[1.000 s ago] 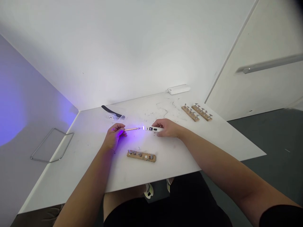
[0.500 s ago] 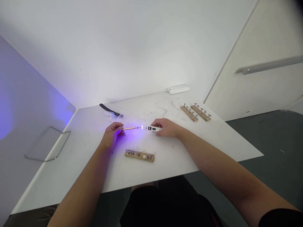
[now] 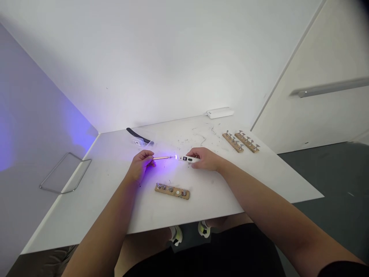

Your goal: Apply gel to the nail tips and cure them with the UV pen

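My left hand (image 3: 141,165) is closed around a slim copper-coloured rod (image 3: 161,158), which points right. Its far end is washed out by violet-white glare, so what sits there is hard to make out. My right hand (image 3: 204,159) grips a white handheld UV lamp (image 3: 190,159) with a small lit display and a dark button. The lamp's glowing head nearly meets the rod's tip; whether they touch I cannot tell. Below both hands lies a wooden strip (image 3: 173,191) bearing several small metal stands and one round white spot.
Two similar wooden strips (image 3: 233,142) (image 3: 247,141) with metal stands lie at the right. A black curved file (image 3: 140,135) and a clear plastic piece (image 3: 141,142) lie at the back left. A white oblong device (image 3: 220,112) is by the wall; a metal wire frame (image 3: 67,173) is at the left.
The camera view has shifted slightly, and shoes now show below the table edge. Both hands keep their holds, with the lamp still shining on the rod's tip.
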The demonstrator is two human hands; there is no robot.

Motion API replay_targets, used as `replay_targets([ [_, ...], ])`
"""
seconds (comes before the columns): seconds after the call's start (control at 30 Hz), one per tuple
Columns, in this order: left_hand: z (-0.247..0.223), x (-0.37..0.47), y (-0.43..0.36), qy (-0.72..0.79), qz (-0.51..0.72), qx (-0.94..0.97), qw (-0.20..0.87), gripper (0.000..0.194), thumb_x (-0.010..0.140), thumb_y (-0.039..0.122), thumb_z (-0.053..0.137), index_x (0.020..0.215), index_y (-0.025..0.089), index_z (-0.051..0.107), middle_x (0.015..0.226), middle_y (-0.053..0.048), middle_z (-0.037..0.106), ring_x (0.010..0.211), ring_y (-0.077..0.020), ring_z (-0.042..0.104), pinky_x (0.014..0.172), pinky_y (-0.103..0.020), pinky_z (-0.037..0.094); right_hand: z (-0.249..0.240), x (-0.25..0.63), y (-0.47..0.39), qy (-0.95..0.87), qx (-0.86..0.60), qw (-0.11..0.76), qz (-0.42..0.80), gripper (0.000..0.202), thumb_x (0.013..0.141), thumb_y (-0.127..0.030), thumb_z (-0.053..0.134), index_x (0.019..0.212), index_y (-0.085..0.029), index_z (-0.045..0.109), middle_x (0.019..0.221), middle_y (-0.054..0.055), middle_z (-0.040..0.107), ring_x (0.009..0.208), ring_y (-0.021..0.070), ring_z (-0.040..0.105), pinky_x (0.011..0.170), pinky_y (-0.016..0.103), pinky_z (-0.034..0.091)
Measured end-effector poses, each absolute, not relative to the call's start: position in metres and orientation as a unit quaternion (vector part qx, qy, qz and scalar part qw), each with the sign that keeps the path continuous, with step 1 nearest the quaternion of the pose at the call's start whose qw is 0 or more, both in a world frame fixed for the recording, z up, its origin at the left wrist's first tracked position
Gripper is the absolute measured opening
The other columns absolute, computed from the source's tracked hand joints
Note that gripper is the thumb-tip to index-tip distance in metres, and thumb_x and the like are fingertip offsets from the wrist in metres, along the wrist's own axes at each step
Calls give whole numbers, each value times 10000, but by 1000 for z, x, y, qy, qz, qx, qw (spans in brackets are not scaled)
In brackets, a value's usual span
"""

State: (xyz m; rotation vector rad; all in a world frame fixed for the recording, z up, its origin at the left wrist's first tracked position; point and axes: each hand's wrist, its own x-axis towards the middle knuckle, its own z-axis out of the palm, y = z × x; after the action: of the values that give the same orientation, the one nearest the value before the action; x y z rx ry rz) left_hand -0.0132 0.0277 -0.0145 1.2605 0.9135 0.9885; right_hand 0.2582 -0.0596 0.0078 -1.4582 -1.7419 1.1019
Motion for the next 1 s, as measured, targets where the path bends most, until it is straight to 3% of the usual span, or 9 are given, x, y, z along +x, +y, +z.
replay_targets([
  [1.0, -14, -14, 29, 383, 420, 554, 608, 163, 670, 192, 633, 810, 154, 561, 549, 30, 562, 520, -93, 545, 592, -245, 444, 6, 257, -59, -661, -559, 294, 405, 309, 630, -173, 593, 936, -208, 608, 882, 18, 637, 776, 162, 579, 655, 269, 436],
])
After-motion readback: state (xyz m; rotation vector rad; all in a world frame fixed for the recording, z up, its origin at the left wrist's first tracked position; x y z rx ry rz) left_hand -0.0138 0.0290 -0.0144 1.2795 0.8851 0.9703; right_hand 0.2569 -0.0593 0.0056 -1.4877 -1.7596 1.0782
